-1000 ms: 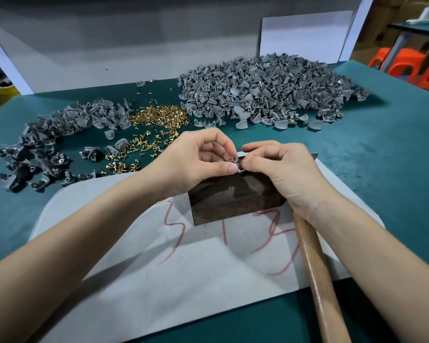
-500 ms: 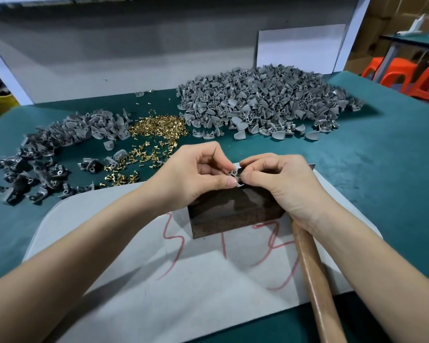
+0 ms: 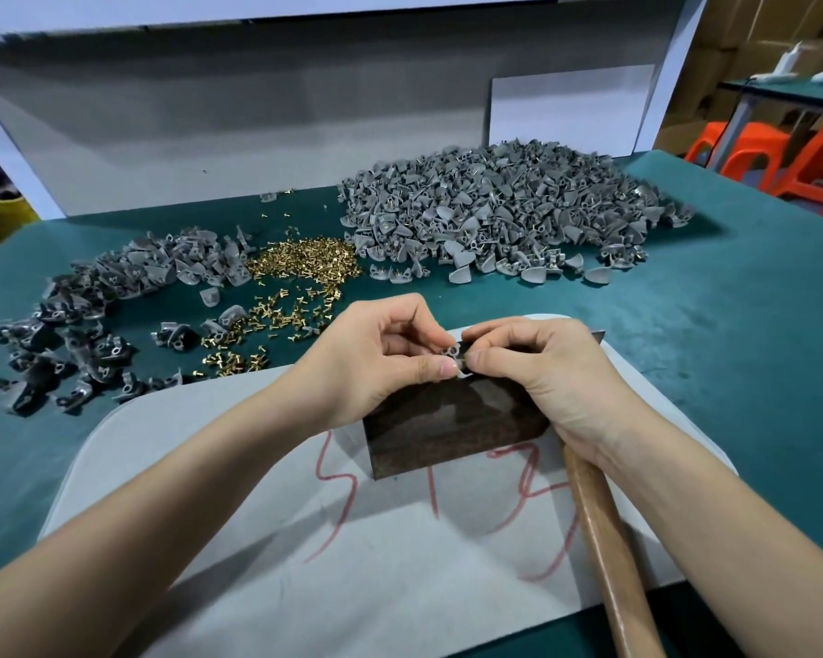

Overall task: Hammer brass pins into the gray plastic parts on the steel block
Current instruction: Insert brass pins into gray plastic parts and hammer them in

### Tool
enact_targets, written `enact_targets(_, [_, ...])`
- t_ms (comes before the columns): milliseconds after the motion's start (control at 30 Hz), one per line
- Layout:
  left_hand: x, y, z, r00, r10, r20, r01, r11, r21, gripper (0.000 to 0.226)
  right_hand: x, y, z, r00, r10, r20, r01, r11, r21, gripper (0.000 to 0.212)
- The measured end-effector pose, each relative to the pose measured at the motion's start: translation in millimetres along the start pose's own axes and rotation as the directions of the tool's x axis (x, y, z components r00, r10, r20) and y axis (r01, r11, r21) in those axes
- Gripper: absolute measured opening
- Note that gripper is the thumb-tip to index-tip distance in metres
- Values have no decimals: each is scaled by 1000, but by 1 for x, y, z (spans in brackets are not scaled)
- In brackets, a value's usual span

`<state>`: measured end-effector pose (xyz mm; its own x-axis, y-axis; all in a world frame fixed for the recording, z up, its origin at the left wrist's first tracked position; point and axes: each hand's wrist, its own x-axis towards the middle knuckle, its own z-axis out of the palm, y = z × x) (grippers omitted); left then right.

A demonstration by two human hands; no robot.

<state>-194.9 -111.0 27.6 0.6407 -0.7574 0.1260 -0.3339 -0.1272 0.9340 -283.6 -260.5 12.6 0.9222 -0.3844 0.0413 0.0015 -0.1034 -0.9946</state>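
One gray part (image 3: pixel 453 357), seemingly upright, pinched between left hand (image 3: pixel 376 360) and right hand (image 3: pixel 545 370).

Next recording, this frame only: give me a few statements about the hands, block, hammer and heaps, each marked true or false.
1. The left hand and the right hand both pinch one small gray part over the steel block. True.
2. The hammer is raised to strike. False: its wooden handle lies low, under the right wrist.
3. The brass pins lie between two heaps of gray parts. True.
4. The bigger heap is on the person's left. False: it is far right; the smaller heap is left.
5. The steel block stands directly on the green table. False: it stands on a gray sheet with red marks.
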Motion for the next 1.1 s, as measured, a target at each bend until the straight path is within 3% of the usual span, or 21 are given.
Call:
enact_targets(133, [0,-1,-1,1000,-7,-4,7,1000,11,21,0,1,3,1000,23,-19,-22,998,51,20])
enact_targets(767, [-2,-2,1,999,-40,-24,39,999,-24,19,-1,1,3,998,-69,4,69,995,-77,24])
enact_targets(1100, [-2,-1,2,999,-33,-33,32,999,-15,22,-3,2,5,994,-101,37,100,995,24,28])
